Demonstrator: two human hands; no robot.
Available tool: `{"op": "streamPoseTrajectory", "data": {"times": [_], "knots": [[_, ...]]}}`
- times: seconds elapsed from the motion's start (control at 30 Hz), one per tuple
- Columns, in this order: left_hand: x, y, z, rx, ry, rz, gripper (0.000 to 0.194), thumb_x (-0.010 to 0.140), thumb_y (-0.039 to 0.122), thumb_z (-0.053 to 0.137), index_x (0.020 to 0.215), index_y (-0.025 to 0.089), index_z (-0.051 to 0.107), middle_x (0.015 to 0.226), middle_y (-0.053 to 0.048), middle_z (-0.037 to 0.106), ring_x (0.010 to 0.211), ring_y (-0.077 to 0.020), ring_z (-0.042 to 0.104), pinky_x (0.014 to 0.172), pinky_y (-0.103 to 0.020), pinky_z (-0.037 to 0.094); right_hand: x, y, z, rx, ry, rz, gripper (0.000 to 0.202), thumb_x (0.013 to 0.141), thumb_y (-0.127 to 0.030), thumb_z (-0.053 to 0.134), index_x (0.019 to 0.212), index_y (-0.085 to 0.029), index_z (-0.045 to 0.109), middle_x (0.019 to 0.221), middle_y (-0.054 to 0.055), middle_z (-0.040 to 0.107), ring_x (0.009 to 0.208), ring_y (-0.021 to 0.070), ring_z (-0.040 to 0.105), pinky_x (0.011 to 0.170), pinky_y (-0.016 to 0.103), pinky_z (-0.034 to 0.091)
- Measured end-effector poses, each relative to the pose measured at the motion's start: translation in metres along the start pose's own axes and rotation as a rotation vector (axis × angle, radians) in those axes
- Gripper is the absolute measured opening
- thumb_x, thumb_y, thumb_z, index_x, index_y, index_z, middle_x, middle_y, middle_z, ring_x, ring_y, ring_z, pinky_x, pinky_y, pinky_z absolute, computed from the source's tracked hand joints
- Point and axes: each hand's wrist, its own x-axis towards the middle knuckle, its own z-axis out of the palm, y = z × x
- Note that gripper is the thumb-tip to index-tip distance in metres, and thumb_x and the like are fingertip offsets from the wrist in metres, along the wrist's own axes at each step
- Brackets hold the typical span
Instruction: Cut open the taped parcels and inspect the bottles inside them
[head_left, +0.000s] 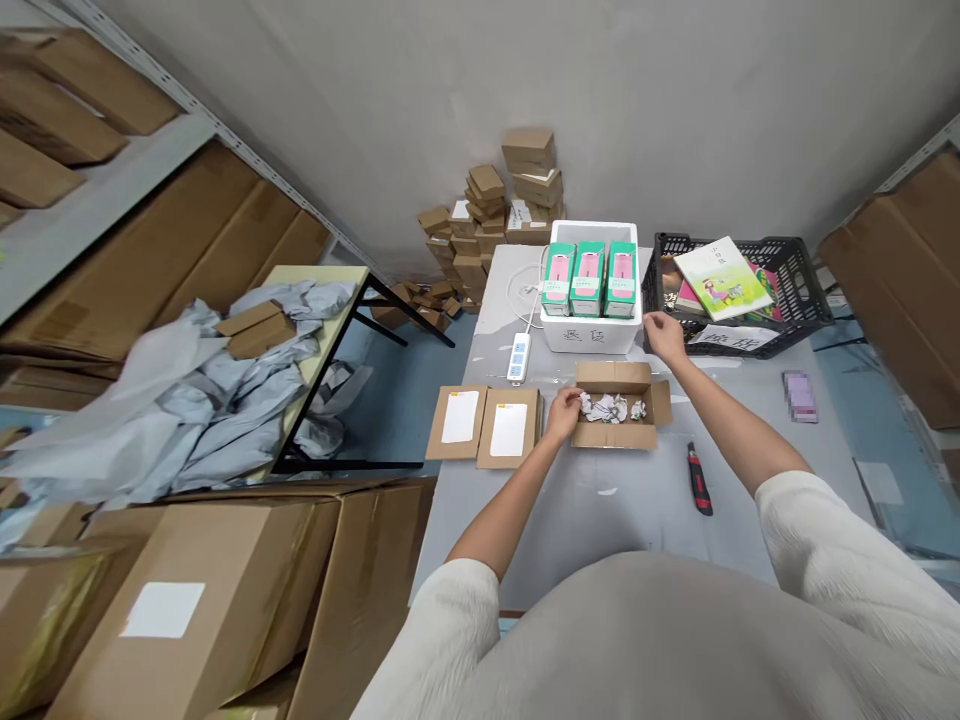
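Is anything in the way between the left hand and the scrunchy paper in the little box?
Nothing I can see. The fingertips of the left hand are at the left end of the open box, right beside the crumpled paper.

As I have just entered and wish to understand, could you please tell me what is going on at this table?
A person's left hand is at the left end of an open carton, beside the crumpled paper in it. The right hand is by the white foam box and the black crate. Three green-and-pink boxes stand in the foam box. A cutter lies on the table, untouched.
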Motion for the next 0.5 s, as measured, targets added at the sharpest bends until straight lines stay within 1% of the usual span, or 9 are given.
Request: {"op": "streamPoseTrajectory", "data": {"times": [0.1, 0.17, 0.27, 0.33, 0.37, 0.4, 0.43, 0.5], "knots": [[-0.006, -0.004, -0.004, 0.095, 0.08, -0.002, 0.024, 0.089, 0.015, 0.068, 0.111, 0.019, 0.078, 0.13, -0.012, 0.075, 0.124, -0.0265, 0.07, 0.117, -0.044, 0.05, -0.042, 0.021, -0.009, 0.006, -0.041, -0.022, 0.036, 0.094, -0.048, 0.06, 0.102, -0.019, 0.078, 0.106, 0.011, 0.081, 0.099, 0.028, 0.072, 0.1, 0.043, 0.055], [-0.011, -0.007, -0.006, 0.154, 0.141, -0.022, 0.031, 0.087, 0.018, 0.071, 0.118, 0.018, 0.076, 0.137, -0.014, 0.072, 0.131, -0.028, 0.067, 0.119, -0.044, 0.048, -0.069, 0.037, -0.015, -0.01, -0.035, -0.003, 0.034, 0.092, -0.046, 0.063, 0.104, -0.019, 0.078, 0.112, 0.013, 0.079, 0.101, 0.0285, 0.072, 0.103, 0.045, 0.055], [-0.018, -0.011, -0.006, 0.184, 0.184, -0.098, 0.049, 0.086, 0.02, 0.074, 0.134, 0.017, 0.068, 0.146, -0.016, 0.068, 0.137, -0.0299, 0.064, 0.118, -0.043, 0.048, -0.106, 0.06, -0.021, -0.057, 0.018, 0.08, 0.041, 0.088, -0.042, 0.068, 0.12, -0.017, 0.075, 0.13, 0.018, 0.074, 0.108, 0.0301, 0.071, 0.106, 0.047, 0.055], [-0.022, -0.014, -0.004, 0.177, 0.157, -0.176, 0.06, 0.084, 0.02, 0.074, 0.143, 0.018, 0.061, 0.147, -0.016, 0.067, 0.137, -0.0303, 0.066, 0.115, -0.042, 0.05, -0.127, 0.073, -0.022, -0.079, 0.025, 0.19, 0.05, 0.086, -0.041, 0.071, 0.13, -0.016, 0.07, 0.137, 0.019, 0.072, 0.113, 0.0299, 0.071, 0.107, 0.045, 0.055], [-0.025, -0.016, -0.002, 0.174, 0.132, -0.212, 0.063, 0.083, 0.02, 0.074, 0.145, 0.019, 0.059, 0.146, -0.016, 0.069, 0.135, -0.0307, 0.067, 0.113, -0.042, 0.051, -0.136, 0.078, -0.021, -0.074, -0.01, 0.274, 0.053, 0.084, -0.041, 0.074, 0.132, -0.017, 0.069, 0.134, 0.018, 0.074, 0.11, 0.0286, 0.073, 0.104, 0.043, 0.057], [-0.027, -0.018, 0.001, 0.174, 0.108, -0.242, 0.066, 0.082, 0.019, 0.075, 0.146, 0.018, 0.059, 0.143, -0.016, 0.07, 0.132, -0.0313, 0.069, 0.111, -0.042, 0.052, -0.146, 0.082, -0.02, -0.057, -0.069, 0.359, 0.052, 0.085, -0.041, 0.075, 0.13, -0.018, 0.068, 0.127, 0.015, 0.077, 0.105, 0.0268, 0.074, 0.099, 0.04, 0.059], [-0.03, -0.02, 0.004, 0.175, 0.096, -0.264, 0.068, 0.081, 0.019, 0.075, 0.146, 0.018, 0.058, 0.139, -0.017, 0.072, 0.13, -0.0319, 0.07, 0.109, -0.042, 0.053, -0.154, 0.086, -0.019, -0.032, -0.135, 0.434, 0.046, 0.086, -0.041, 0.074, 0.126, -0.019, 0.069, 0.119, 0.013, 0.08, 0.1, 0.0249, 0.075, 0.094, 0.037, 0.061], [-0.035, -0.025, 0.01, 0.159, 0.125, -0.288, 0.072, 0.079, 0.02, 0.077, 0.147, 0.016, 0.056, 0.134, -0.017, 0.075, 0.126, -0.0324, 0.072, 0.105, -0.042, 0.055, -0.168, 0.09, -0.015, 0.022, -0.222, 0.534, 0.032, 0.09, -0.038, 0.069, 0.115, -0.018, 0.071, 0.104, 0.009, 0.082, 0.091, 0.0218, 0.077, 0.083, 0.032, 0.062]]}}
